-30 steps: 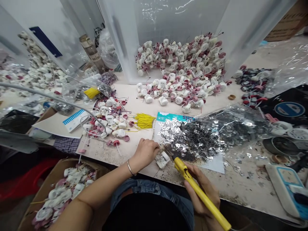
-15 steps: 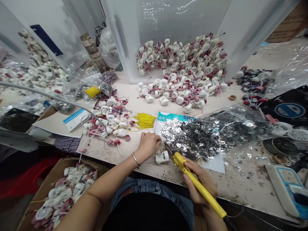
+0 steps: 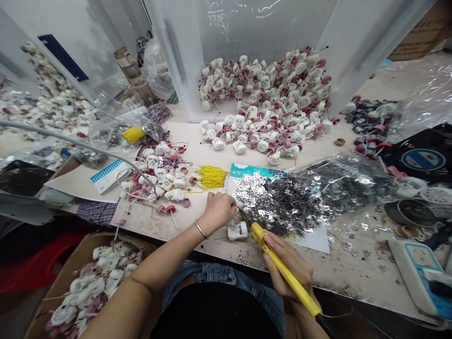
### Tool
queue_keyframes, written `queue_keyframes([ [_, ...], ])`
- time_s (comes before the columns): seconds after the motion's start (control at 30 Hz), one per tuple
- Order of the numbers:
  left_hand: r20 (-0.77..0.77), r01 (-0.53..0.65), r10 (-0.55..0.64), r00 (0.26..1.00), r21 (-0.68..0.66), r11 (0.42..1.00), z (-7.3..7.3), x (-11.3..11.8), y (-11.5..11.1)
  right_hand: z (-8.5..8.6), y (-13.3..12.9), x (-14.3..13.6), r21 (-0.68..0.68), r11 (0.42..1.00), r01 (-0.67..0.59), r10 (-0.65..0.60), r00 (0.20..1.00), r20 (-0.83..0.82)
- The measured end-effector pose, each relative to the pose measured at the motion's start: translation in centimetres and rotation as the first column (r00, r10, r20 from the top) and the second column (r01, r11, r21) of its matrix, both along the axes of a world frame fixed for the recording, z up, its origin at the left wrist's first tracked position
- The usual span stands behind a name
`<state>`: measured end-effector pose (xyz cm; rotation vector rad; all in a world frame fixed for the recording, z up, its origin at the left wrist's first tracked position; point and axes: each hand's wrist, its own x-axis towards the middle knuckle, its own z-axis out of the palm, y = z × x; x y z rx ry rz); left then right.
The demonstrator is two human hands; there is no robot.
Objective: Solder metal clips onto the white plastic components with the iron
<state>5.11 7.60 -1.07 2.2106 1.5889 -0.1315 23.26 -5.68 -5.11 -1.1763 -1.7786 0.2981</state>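
My right hand (image 3: 291, 266) is wrapped round a yellow soldering iron (image 3: 282, 268), its dark tip pointing up and left toward my left fingers. My left hand (image 3: 219, 210) is closed in a pinch just above a white plastic part (image 3: 238, 230) at the table's front edge. What the pinch holds, if anything, is too small to make out. Right beside the hands, small shiny metal pieces (image 3: 275, 200) lie heaped on a sheet of paper. A bundle of yellow wires (image 3: 212, 176) rests behind my left hand.
White and pink plastic parts (image 3: 261, 94) are piled at the back by a translucent bin (image 3: 180, 61). More fill a cardboard box (image 3: 67, 268) at lower left. A grey cable (image 3: 81, 141) crosses the left side. A white and blue power strip (image 3: 420, 278) stands at right.
My right hand and the soldering iron have shifted slightly left. My left hand keeps its pinch in nearly the same place.
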Motion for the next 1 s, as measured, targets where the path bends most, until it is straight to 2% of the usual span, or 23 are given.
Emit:
queue_keyframes([
  [0.2,-0.008,-0.008,0.008,1.0,-0.003,1.0,0.1,0.1,0.1,0.5,0.3,0.2,-0.007,0.999,-0.045,0.045,0.999,0.009],
  [0.3,-0.011,-0.014,0.014,1.0,-0.012,1.0,0.2,0.2,0.1,0.0,0.4,-0.4,-0.008,0.998,0.061,-0.062,0.994,-0.085],
  [0.43,-0.016,-0.021,0.02,1.0,-0.023,1.0,0.4,0.2,0.2,-1.1,1.4,-2.7,-0.025,0.98,0.199,-0.2,0.964,-0.176],
  [0.53,-0.022,-0.026,0.025,0.999,-0.033,0.999,0.6,0.2,0.2,-1.5,2.4,-4.6,-0.012,0.978,0.207,-0.207,0.971,-0.118],
  [0.63,-0.016,-0.018,0.017,1.0,-0.042,0.999,0.8,0.2,-0.2,-1.3,2.7,-5.4,0.013,0.985,0.171,-0.171,0.985,-0.037],
  [0.8,0.012,0.069,-0.068,0.998,-0.071,0.995,0.8,0.5,-1.9,-1.5,1.7,-3.2,0.065,0.98,0.19,-0.191,0.982,0.004],
  [1.0,0.005,0.094,-0.094,0.996,-0.085,0.992,1.0,0.3,-2.5,-2.8,2.3,1.4,0.162,0.928,0.337,-0.353,0.931,0.088],
])
